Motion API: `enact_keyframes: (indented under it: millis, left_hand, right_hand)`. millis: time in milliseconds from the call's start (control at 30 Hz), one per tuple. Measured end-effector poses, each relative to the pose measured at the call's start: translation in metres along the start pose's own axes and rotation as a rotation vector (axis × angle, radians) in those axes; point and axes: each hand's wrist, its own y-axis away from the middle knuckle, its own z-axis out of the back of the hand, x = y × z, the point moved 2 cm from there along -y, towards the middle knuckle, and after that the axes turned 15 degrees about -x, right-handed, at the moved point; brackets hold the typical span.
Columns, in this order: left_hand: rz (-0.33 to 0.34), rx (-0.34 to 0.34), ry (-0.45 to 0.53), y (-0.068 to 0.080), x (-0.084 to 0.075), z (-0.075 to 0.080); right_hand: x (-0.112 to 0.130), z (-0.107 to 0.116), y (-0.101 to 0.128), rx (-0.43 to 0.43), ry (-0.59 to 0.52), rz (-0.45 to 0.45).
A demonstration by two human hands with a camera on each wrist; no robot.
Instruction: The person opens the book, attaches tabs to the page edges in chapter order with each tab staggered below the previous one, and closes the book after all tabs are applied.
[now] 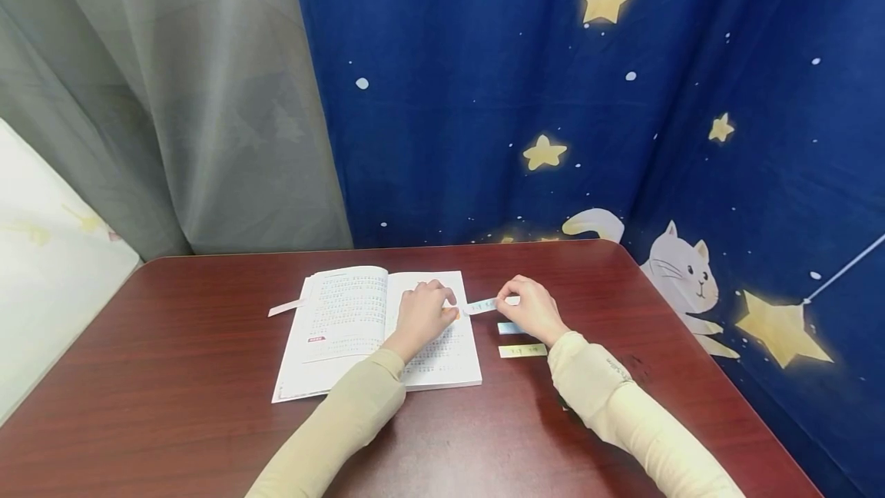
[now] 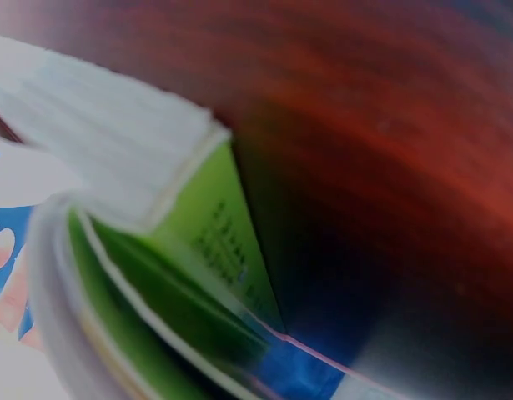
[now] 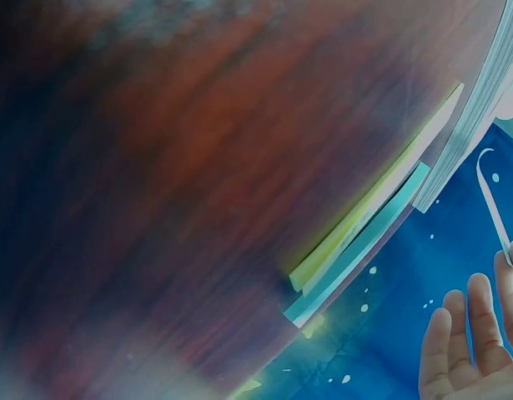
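Note:
An open book (image 1: 346, 321) lies on the table with printed pages showing. My left hand (image 1: 422, 317) rests on its right page, fingers bent loosely near the page's outer edge, beside a small orange patch (image 1: 451, 313). Between thumb and fingertips, my right hand (image 1: 534, 310) pinches the right end of a pale blue paper strip (image 1: 482, 306) with writing on it. The strip's free end reaches the book's right edge. In the right wrist view this strip (image 3: 492, 204) looks thin and curls at its tip. Part of the left hand (image 2: 7, 296) shows behind the book (image 2: 114, 133) in the left wrist view.
Right of the book lie a blue strip (image 1: 510, 327), partly under my right hand, and a yellow strip (image 1: 522, 350). A pale pink strip (image 1: 285, 307) sticks out of the book's left side. Behind the table (image 1: 173, 375) hang grey (image 1: 242, 98) and blue curtains (image 1: 449, 98).

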Motion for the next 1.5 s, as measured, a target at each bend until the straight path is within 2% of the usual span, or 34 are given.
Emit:
enact_keyframes:
  millis: [367,500,667,733,867,967,1133,1500]
  left_hand:
    - [-0.042,-0.011,-0.015,0.0,-0.002,-0.001]
    - [-0.09,-0.011,-0.039,0.002,-0.004,-0.005]
    - [-0.133,0.096,-0.078,0.004,-0.009,-0.011]
    - [-0.149,0.173,-0.093,0.006,-0.012,-0.011]
    - [-0.209,0.239,-0.122,0.009,-0.016,-0.013]
    - [-0.23,0.267,-0.135,0.011,-0.017,-0.013]
    - [-0.224,0.305,-0.135,0.013,-0.017,-0.014]
    - [-0.221,0.326,-0.128,0.013,-0.015,-0.018]
  right_hand:
    - [0.001,-0.001,0.001,0.003,0.02,0.021]
    - [0.0,-0.002,0.001,0.011,0.016,0.021]
    - [-0.001,-0.003,0.002,0.018,0.017,0.023]
    - [0.0,-0.003,0.002,0.016,0.019,0.027]
    - [0.001,-0.003,0.003,0.016,0.019,0.032]
    - [0.002,-0.003,0.004,0.021,0.013,0.031]
    - [0.002,-0.002,0.004,0.025,0.016,0.022]
    - [-0.007,-0.004,0.001,0.057,0.137,0.003]
